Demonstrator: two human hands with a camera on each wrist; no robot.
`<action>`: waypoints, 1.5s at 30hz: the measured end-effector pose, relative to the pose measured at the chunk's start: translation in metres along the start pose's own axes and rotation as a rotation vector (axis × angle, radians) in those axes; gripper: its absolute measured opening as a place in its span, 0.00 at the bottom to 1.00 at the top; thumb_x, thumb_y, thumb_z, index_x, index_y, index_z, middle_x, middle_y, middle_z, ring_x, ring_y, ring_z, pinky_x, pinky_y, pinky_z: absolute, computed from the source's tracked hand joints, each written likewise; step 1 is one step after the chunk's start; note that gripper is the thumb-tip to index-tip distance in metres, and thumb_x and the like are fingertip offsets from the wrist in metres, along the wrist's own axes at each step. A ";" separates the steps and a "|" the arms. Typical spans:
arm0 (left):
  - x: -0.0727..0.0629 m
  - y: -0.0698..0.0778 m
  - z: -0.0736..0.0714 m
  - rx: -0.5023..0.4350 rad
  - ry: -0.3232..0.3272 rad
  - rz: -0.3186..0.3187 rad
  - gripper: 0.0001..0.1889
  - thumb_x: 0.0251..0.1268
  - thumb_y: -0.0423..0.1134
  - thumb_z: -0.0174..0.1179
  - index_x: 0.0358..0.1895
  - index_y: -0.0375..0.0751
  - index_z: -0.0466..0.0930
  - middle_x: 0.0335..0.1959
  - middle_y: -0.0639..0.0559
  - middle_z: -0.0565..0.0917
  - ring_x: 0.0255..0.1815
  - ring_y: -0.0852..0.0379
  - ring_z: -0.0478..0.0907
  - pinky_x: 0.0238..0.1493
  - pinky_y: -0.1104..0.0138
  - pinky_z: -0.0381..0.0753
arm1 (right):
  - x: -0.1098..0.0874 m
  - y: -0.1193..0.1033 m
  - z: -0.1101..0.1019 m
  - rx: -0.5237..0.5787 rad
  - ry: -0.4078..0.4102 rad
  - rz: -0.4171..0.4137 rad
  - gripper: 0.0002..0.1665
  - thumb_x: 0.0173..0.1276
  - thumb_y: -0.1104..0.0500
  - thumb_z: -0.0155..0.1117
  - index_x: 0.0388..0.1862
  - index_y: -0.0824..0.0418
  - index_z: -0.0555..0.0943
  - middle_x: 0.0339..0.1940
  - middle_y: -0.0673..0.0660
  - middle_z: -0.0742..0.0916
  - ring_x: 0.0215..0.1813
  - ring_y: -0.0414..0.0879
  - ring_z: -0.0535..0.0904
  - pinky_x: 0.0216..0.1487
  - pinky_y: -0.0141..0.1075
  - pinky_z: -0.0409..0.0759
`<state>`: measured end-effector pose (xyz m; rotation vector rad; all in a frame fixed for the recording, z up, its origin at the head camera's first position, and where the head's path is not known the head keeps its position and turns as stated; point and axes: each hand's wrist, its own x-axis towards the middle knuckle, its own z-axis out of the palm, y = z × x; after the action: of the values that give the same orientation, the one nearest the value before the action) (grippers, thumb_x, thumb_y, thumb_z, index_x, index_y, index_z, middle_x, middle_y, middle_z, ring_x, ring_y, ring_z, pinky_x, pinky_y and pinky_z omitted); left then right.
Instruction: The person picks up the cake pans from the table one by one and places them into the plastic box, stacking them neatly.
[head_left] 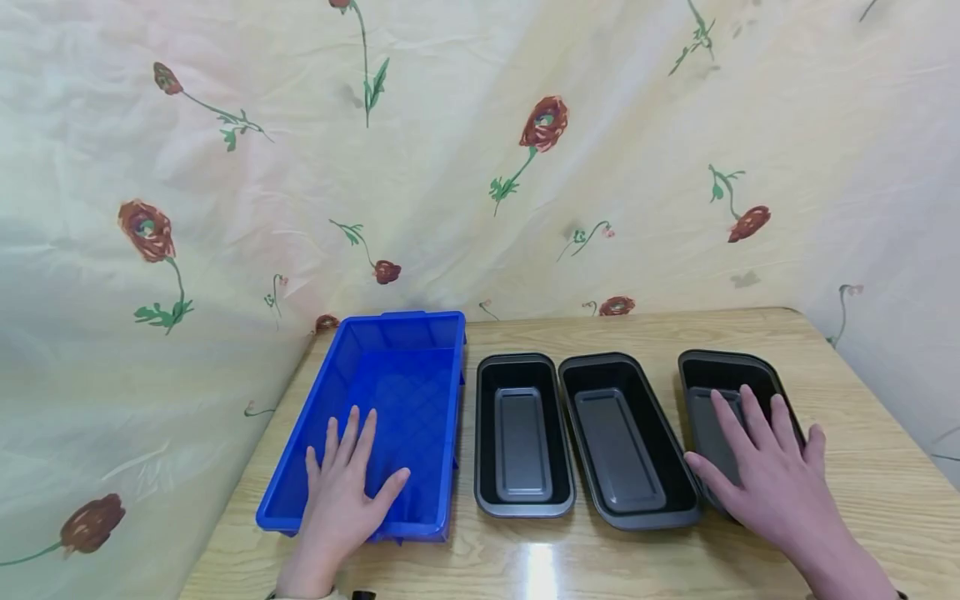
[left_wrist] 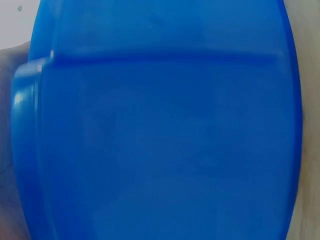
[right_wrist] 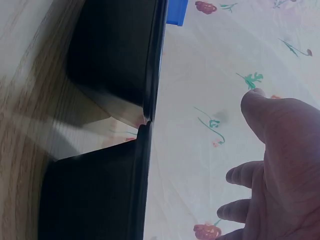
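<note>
In the head view, my left hand (head_left: 337, 496) is over the near end of a blue plastic tray (head_left: 408, 400), fingers straight and thumb out to the side. The tray's outer wall (left_wrist: 165, 145) fills most of the left wrist view. To the right lies a dark metal loaf pan (head_left: 523, 450), with a second loaf pan (head_left: 621, 450) angled beside it. My right hand (head_left: 783, 487) is over a third loaf pan (head_left: 703, 412), fingers spread, covering part of it. The right wrist view shows this hand (right_wrist: 295, 160) above pan-rim height, holding nothing. I cannot tell whether either hand touches anything.
All the containers stand on a light wood-grain table (head_left: 570, 333). A pale cloth (head_left: 450, 167) printed with red flowers hangs behind and along the sides. The first two pans nearly touch at their far ends; a narrow gap separates the tray from the pans.
</note>
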<state>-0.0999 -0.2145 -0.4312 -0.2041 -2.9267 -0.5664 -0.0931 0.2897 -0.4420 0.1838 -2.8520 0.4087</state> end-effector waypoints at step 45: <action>-0.020 -0.093 -0.025 -0.218 -0.018 -0.317 0.34 0.87 0.47 0.41 0.81 0.25 0.47 0.77 0.21 0.56 0.76 0.23 0.54 0.74 0.35 0.54 | 0.000 -0.084 0.012 0.249 0.054 -0.115 0.40 0.69 0.50 0.75 0.72 0.71 0.73 0.60 0.73 0.83 0.60 0.69 0.78 0.55 0.67 0.78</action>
<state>-0.0925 -0.3116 -0.4457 0.2374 -2.9287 -0.9340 -0.0829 0.2062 -0.4314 0.3752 -2.7142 0.7316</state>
